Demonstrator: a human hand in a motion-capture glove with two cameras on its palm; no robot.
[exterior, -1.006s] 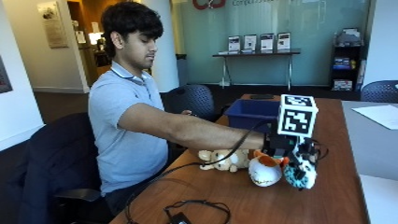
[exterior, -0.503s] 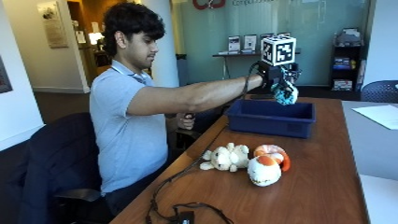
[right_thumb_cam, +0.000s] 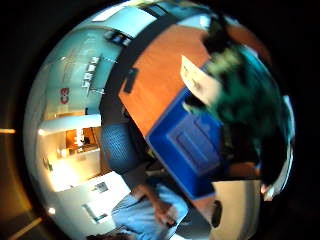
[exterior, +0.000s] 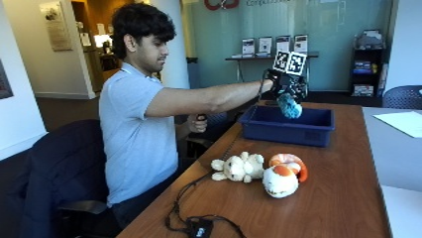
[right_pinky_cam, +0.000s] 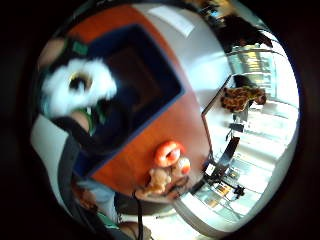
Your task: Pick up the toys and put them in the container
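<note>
Gloved hand [exterior: 285, 87] gripping teal plush toy [exterior: 289, 106] above blue container [exterior: 288, 132], rim below, open tabletop [exterior: 336, 188] beside

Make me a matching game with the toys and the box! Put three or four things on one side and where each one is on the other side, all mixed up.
Things:
1. teal fuzzy toy
2. blue container
3. cream plush toy
4. orange and white plush toy

Places:
A. lying on the wooden table, on the side nearer the person
B. held up in the gloved right hand, over the container
C. lying on the table beside the cream toy, on its far side from the person
D. standing on the table, further along than the two plush toys

Pairs: 1-B, 2-D, 3-A, 4-C
</note>
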